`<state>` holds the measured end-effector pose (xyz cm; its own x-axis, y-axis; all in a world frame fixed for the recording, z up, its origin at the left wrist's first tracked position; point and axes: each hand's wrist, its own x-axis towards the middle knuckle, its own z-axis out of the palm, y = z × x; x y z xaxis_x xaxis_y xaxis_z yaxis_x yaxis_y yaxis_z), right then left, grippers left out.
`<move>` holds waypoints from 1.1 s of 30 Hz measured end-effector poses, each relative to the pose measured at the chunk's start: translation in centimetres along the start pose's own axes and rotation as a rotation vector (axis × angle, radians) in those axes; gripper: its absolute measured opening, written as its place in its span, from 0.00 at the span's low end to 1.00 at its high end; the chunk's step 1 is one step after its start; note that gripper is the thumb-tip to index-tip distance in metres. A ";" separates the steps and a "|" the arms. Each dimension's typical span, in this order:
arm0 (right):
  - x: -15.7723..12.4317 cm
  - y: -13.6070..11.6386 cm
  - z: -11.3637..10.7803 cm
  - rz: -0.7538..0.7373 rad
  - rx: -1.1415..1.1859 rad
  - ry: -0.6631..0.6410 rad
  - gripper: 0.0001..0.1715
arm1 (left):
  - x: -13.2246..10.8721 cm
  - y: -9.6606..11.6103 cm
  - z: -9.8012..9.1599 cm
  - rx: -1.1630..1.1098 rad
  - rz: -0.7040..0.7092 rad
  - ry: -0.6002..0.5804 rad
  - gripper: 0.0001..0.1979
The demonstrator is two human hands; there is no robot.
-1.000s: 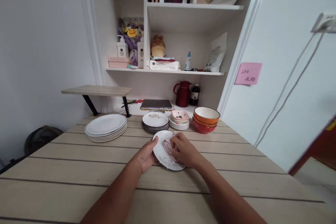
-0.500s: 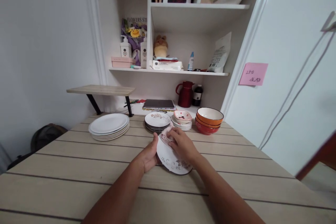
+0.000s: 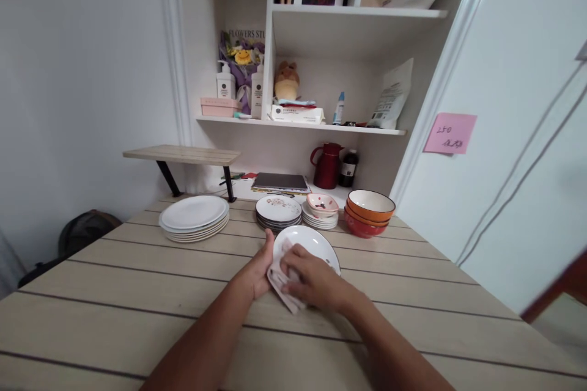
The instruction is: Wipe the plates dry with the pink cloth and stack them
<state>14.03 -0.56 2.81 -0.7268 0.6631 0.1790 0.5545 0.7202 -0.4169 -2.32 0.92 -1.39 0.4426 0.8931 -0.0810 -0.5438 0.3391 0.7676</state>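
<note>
A white plate (image 3: 316,243) with a dark rim is held tilted above the wooden table. My left hand (image 3: 260,269) grips its left edge, thumb up along the rim and the other fingers hidden behind. Bunched under the fingers of my right hand (image 3: 314,278) is a pale pink cloth (image 3: 280,281), pressed on the plate's left and lower face, one corner hanging below the rim. Just behind the plate stands a stack of dark-rimmed plates (image 3: 277,209), the top one with a flower print.
On the table (image 3: 183,293), a stack of large white plates (image 3: 195,212) stands left. Small dishes with a pink-patterned bowl (image 3: 322,204) and stacked orange and red bowls (image 3: 369,214) stand right. Behind are a wooden riser (image 3: 183,154), a red jug (image 3: 326,166) and a dark bottle (image 3: 348,168).
My right hand and the cloth have moved from the plate's upper part down to its lower left. The plate has turned, its flower print now mostly covered. The view has shifted slightly.
</note>
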 end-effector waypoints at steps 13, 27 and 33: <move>-2.2 3.1 -2.8 0.337 -0.251 0.060 0.10 | 0.0 -0.1 0.1 0.052 -0.019 -0.014 0.35; 2.2 2.3 -0.8 0.260 -0.242 0.242 0.14 | 0.2 0.0 0.2 0.046 -0.033 0.008 0.40; -1.4 4.4 -2.7 0.372 -0.258 0.100 0.11 | 0.1 -0.1 -0.2 0.048 -0.072 0.036 0.42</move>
<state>18.60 2.21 3.16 -0.4238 0.8933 0.1495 0.8622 0.4485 -0.2356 -2.40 1.03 -1.56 0.4528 0.8772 -0.1597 -0.4759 0.3892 0.7887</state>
